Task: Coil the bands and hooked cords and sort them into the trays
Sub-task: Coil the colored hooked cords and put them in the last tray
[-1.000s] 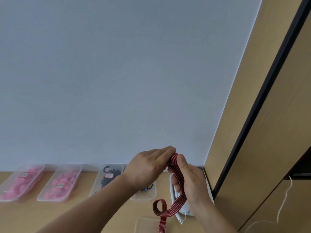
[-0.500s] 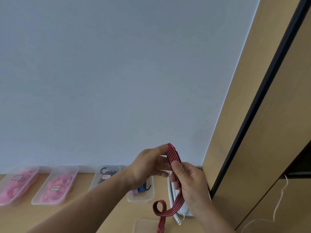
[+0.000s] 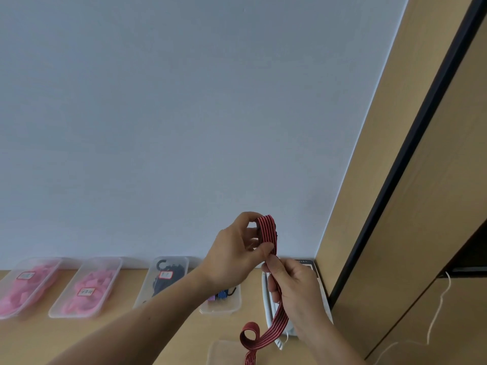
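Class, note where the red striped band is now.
Head view, lower right of centre: the red striped band is held above the desk, its loop pinched in the left hand, its tail passing through the right hand.

Your left hand (image 3: 234,251) was raised in front of you, fingers curled and thumb pressed forward, pinching the folded top of the striped band (image 3: 267,231). Your right hand (image 3: 296,291) sat just below it, thumb pointing up, fingers wrapped round the band's hanging length. Both bare forearms reached in from below, converging.
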### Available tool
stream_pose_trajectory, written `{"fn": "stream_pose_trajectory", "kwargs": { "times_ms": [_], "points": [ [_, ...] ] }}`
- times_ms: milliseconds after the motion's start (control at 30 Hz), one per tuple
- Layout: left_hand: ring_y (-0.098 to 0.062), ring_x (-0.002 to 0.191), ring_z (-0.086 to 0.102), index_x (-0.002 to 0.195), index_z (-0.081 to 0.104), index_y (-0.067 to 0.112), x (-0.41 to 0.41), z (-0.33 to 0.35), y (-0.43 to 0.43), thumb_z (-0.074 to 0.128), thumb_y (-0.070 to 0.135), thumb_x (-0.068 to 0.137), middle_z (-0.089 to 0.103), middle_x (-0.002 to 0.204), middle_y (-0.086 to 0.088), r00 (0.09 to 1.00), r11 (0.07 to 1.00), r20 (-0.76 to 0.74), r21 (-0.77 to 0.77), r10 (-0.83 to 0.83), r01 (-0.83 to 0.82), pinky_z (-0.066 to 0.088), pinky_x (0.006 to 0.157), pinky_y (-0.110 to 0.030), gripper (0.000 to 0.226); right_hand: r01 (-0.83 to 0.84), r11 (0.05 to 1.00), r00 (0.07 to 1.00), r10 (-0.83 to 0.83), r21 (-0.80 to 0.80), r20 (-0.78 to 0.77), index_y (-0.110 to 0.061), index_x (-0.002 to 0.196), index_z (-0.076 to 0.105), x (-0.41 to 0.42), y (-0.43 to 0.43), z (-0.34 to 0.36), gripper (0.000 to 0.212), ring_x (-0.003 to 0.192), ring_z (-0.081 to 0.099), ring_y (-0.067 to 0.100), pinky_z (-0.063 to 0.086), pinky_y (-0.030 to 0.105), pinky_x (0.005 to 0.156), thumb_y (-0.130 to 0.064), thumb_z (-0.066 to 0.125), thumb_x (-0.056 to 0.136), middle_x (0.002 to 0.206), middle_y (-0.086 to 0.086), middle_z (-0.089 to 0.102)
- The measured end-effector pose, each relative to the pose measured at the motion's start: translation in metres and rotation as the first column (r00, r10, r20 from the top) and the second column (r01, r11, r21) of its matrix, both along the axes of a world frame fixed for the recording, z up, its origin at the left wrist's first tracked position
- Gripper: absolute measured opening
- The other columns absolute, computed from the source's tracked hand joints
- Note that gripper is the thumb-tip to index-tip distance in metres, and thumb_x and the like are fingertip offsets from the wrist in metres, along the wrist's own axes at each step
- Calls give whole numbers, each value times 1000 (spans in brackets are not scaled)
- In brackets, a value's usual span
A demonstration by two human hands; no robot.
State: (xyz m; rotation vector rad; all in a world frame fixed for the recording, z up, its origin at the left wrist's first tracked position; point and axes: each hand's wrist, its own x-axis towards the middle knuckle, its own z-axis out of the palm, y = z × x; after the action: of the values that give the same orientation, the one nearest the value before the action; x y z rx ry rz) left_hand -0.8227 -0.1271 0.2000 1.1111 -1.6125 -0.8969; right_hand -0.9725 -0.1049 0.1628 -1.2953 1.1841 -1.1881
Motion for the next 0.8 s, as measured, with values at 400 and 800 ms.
{"fn": "stream_pose_trajectory", "kwargs": {
  "times_ms": [400, 800],
  "points": [
    [-17, 78, 72, 119, 68, 5, 4, -9, 1, 56, 27, 93, 75, 104, -1, 767, 696, 496, -712, 406, 93, 56, 58, -27, 35, -50, 998, 989, 46, 31, 140, -8, 79, 73, -1, 3, 10, 70, 48, 50, 17, 38, 25, 47, -76, 56, 77, 58, 9, 58],
    [-21, 115, 66, 142, 52, 16, 10, -27, 3, 65, -7, 82, 53, 145, -5, 782, 823, 569, -553, 255, 134, 59, 84, -32, 65, -67, 997, 974, 55, 46, 222, 1, 85, 71, -2, 12, 10, 58, 49, 49, 16, 38, 27, 49, -56, 59, 77, 61, 12, 57]
  ]
}}
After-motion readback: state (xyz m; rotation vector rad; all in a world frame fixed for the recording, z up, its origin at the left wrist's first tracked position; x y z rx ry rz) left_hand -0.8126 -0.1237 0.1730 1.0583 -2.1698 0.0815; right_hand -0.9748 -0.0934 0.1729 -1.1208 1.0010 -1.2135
